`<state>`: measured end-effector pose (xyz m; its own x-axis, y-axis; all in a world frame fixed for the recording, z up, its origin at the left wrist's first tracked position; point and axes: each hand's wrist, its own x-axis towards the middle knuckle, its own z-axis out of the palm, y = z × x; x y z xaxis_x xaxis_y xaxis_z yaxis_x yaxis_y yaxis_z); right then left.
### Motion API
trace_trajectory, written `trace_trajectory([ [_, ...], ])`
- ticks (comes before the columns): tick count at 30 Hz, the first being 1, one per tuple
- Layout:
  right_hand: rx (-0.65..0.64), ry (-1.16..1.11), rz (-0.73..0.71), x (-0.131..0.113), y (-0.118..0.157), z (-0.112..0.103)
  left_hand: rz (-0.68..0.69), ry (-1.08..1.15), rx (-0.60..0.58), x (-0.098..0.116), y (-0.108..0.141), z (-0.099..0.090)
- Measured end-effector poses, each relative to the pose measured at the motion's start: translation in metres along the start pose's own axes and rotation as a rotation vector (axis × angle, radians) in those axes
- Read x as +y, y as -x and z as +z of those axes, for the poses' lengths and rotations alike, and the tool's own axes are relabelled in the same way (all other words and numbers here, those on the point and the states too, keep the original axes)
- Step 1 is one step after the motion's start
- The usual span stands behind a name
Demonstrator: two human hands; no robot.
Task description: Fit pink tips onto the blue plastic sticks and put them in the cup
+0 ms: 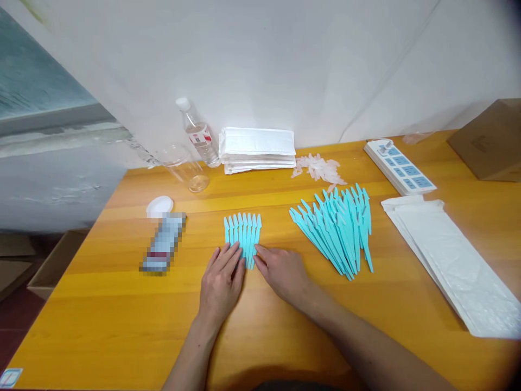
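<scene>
Several turquoise eyebrow razors (246, 231) lie side by side in a neat row on the table, heads pointing away from me. My left hand (220, 279) rests flat over the lower left of this row, fingers stretched and covering part of the handles. At the row's right edge, the thumb and index fingertip of my right hand (285, 271) are on the handle of the outermost razor, with the other fingers curled. To the right of that hand spreads a loose heap of the same razors (337, 231). Small translucent pieces (319, 168) are piled behind the heap.
White packets (257, 144) are stacked by the wall, beside a water bottle (199, 136) and a clear jar (187, 171). A white lid (159, 206) and a blurred flat item (165, 244) lie left. Right are a power strip (401, 165), white bubble mailers (451, 260) and a cardboard box (488, 144).
</scene>
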<state>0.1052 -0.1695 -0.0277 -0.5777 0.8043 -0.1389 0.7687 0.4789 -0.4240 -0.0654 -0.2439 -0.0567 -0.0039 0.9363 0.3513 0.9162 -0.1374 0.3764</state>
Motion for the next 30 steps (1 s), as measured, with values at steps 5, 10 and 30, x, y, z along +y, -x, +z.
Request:
trace_trajectory([
  [5,0.033,-0.038,0.002,0.002,0.006,-0.002,0.017,-0.06,-0.024,-0.002,0.001,-0.001],
  [10,0.11,-0.087,0.005,0.017,0.024,-0.007,0.01,-0.063,-0.024,-0.005,0.002,0.0],
  [30,0.631,0.107,0.633,0.155,0.1,-0.055,-0.286,0.211,0.331,0.004,-0.036,-0.04],
])
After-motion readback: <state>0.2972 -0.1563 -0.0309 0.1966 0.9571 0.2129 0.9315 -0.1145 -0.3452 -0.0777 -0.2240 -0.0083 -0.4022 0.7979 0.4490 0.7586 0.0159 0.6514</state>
